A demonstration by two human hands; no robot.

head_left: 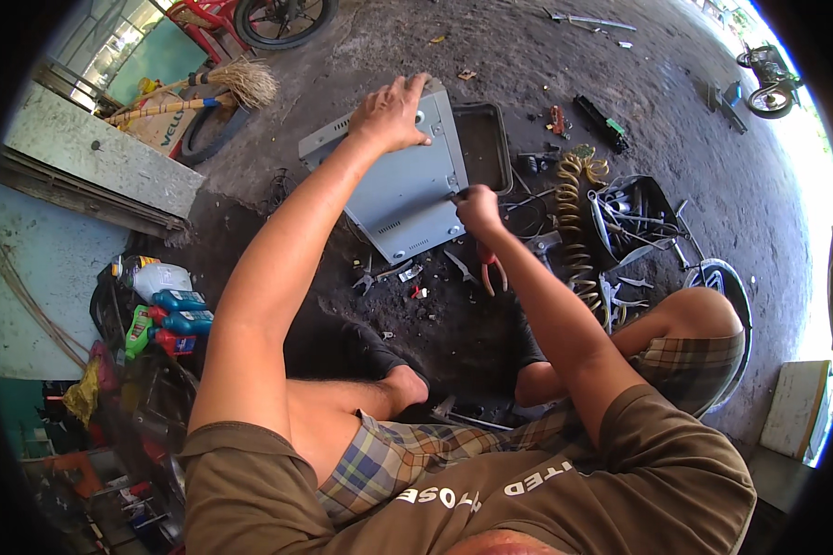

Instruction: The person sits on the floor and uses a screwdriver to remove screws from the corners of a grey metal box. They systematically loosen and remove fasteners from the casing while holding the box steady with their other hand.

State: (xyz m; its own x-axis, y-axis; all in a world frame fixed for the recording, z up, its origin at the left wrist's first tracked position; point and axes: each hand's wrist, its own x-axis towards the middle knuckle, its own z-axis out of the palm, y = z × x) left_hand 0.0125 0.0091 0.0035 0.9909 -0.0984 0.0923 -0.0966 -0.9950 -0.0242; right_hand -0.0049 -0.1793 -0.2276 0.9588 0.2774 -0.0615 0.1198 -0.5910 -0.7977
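Observation:
A grey metal case (403,180) with vent slots and round feet stands tilted on the ground in front of me. My left hand (391,116) grips its far upper edge, fingers over the top and thumb on the face. Against its right edge, my right hand (478,213) is closed around a slim dark tool (458,195); most of the tool is hidden, so its kind cannot be made out. Red-handled pliers (492,270) lie just below my right wrist. Behind the case's right side is a dark rectangular tray (503,148).
To the right lie a rusty coil spring (569,208) and a tool bin (597,222) full of wrenches. More pliers (461,266) and small parts are scattered near my feet. Bottles (183,321) crowd the left, below a wooden ledge (111,162). A broom (245,85) lies farther off.

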